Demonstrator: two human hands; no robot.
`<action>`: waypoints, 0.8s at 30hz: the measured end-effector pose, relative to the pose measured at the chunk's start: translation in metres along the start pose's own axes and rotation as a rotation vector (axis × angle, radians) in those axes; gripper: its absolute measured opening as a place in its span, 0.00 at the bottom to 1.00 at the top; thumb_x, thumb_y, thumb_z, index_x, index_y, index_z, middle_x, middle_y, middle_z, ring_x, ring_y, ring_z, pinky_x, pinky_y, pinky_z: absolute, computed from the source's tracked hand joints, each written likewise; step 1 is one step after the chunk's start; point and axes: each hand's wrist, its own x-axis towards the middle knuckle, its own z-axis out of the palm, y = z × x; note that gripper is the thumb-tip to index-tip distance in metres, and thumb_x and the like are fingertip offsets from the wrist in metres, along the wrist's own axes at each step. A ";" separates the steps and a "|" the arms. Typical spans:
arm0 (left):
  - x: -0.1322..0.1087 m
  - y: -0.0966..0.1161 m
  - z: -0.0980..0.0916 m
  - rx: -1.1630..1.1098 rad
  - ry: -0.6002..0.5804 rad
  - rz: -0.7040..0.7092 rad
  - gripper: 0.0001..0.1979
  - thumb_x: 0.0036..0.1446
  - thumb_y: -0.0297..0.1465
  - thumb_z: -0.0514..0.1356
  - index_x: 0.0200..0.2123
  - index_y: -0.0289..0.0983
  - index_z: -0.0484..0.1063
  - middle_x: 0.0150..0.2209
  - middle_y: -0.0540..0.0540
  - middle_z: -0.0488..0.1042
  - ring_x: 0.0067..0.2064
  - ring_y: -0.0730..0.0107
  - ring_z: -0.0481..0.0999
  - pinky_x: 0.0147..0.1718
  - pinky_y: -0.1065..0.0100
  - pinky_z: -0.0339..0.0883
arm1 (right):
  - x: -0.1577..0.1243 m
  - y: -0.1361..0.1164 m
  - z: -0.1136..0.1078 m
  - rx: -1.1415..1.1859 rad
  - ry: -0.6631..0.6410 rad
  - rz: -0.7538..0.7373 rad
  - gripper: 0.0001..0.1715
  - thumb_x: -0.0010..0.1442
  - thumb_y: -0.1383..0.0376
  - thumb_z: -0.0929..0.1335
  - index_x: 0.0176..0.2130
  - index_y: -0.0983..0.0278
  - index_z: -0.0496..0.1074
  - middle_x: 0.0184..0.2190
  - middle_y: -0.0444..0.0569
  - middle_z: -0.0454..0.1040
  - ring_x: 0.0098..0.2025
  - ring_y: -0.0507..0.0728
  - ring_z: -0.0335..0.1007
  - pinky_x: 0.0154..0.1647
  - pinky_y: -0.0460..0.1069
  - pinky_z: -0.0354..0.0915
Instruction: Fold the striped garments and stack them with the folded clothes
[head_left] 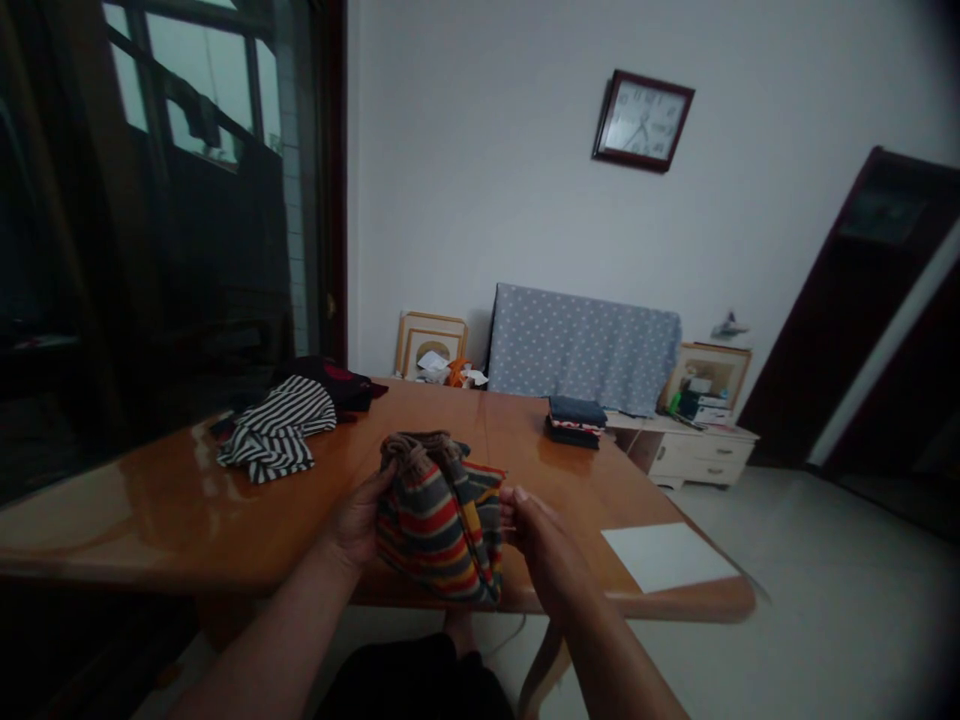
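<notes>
Glossy honey-brown wooden worktop (142, 525) fills the lower middle of a dim room, with dark trousers (412, 685) just below its near edge at the bottom of the frame. Over that near edge, a red, yellow and grey striped knit bundle (440, 525) sits between the hands, gathered at the top with a tan braided cord (412, 450). Whether it bears on the wood, I can't tell. The left hand (360, 520) is curled closed around the bundle's left side, holding it. The right hand (544, 545) is half open, its fingers (514, 505) at the bundle's right edge (touching or gripping, it's hard to say).

To the lower right, a white sheet of paper (667, 555) lies at the worktop's corner. Upper left of the bundle, a black-and-white striped garment (274, 430) lies crumpled against a dark maroon garment (334, 385). Further back sits a folded stack of dark clothes (575, 421). Beyond the worktop, a grey polka-dot cover (581, 345) leans by the wall beside wooden picture frames (431, 345), and a white drawer unit (701, 455) stands to the right. A dark-framed wall clock (643, 120) hangs above.
</notes>
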 end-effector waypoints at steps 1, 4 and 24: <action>0.001 -0.002 0.000 -0.026 0.007 -0.012 0.23 0.57 0.47 0.64 0.48 0.37 0.77 0.48 0.40 0.80 0.51 0.50 0.79 0.55 0.49 0.68 | 0.001 -0.003 0.003 -0.016 -0.020 -0.031 0.29 0.62 0.46 0.67 0.53 0.62 0.74 0.49 0.56 0.77 0.49 0.63 0.74 0.51 0.58 0.69; 0.003 -0.008 -0.004 -0.112 -0.016 -0.063 0.23 0.57 0.45 0.65 0.51 0.36 0.76 0.49 0.39 0.80 0.54 0.50 0.77 0.57 0.50 0.67 | 0.006 -0.011 0.007 -0.060 -0.021 -0.128 0.36 0.53 0.54 0.76 0.59 0.57 0.69 0.57 0.53 0.72 0.52 0.61 0.71 0.50 0.55 0.70; -0.001 -0.029 -0.030 -0.170 -0.230 -0.004 0.13 0.60 0.31 0.65 0.48 0.33 0.78 0.45 0.40 0.82 0.46 0.58 0.82 0.50 0.61 0.73 | 0.022 -0.024 0.013 0.109 0.046 0.050 0.15 0.54 0.55 0.72 0.35 0.65 0.77 0.30 0.48 0.78 0.31 0.53 0.69 0.31 0.46 0.61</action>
